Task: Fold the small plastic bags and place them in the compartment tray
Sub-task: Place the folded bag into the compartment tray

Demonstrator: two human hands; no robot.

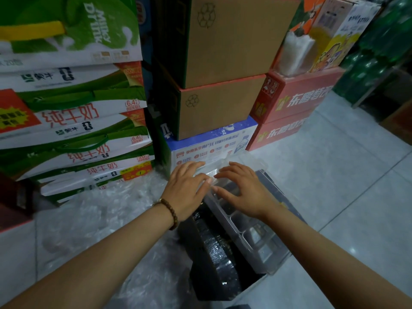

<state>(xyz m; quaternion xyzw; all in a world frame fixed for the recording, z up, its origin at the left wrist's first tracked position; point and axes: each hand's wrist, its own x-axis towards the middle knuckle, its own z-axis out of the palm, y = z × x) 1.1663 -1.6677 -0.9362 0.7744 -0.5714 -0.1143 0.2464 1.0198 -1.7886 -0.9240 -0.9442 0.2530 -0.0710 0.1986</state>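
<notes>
"milky drink" runs down the green carton [89,25]; "纯牛奶" and "6.4" mark the milk cartons [71,117]; "东鹏" on the red boxes [298,101]; recycling signs on the brown boxes [223,41].

Your clear rectangular plastic compartment tray [243,239] lies lengthwise away from you on a dark box [214,259], with its grid of small cells facing up. A small transparent plastic bag [209,176] lies flattened across its far end. More crinkled clear bags [116,204] are heaped to its left.
</notes>
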